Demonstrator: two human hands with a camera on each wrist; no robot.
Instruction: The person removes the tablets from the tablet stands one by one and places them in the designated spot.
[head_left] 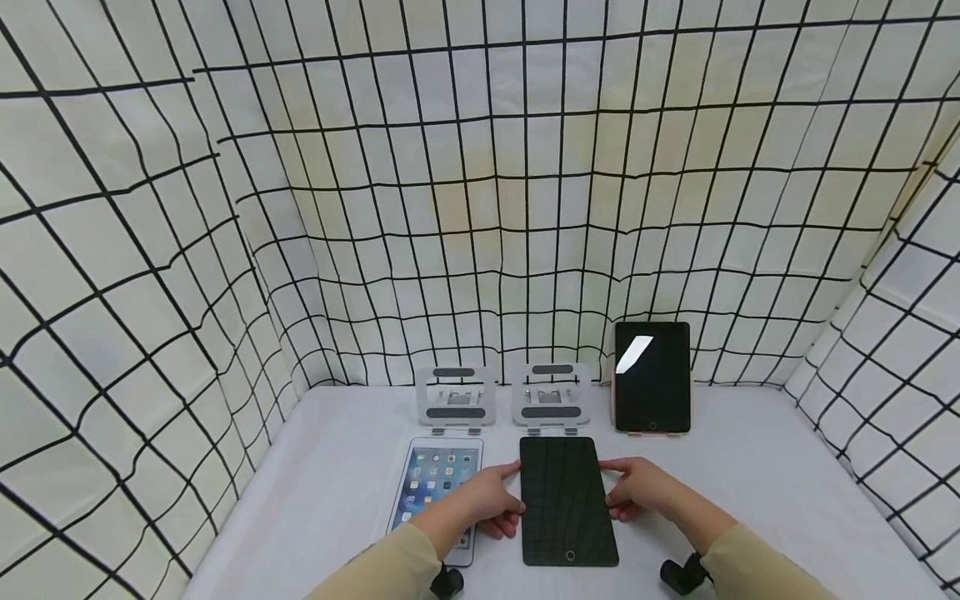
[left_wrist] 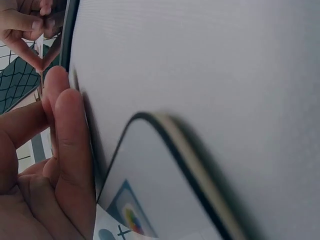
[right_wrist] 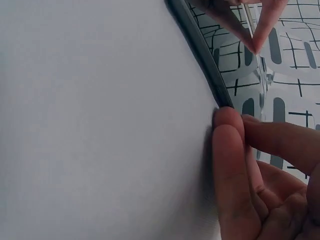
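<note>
A dark-screened tablet (head_left: pixel 567 508) lies between my two hands, its round button toward me. At its left edge, my left hand (head_left: pixel 491 497) grips with thumb and fingertips. My right hand (head_left: pixel 637 492) holds the opposite edge the same way. Up close in the right wrist view, the fingertips of that hand (right_wrist: pixel 265 180) meet the tablet's dark rim (right_wrist: pixel 200 55). Partly under my left forearm is a white tablet (head_left: pixel 435 479), lit with app icons; its near corner shows in the left wrist view.
Behind the tablets stand two light tablet stands with grey pads, a left one (head_left: pixel 456 412) and a right one (head_left: pixel 551 411). Farther right, another dark tablet (head_left: pixel 663 383) leans upright on a pinkish stand. White cloth with black grid lines (head_left: pixel 540 250) walls the white table (head_left: pixel 330 475).
</note>
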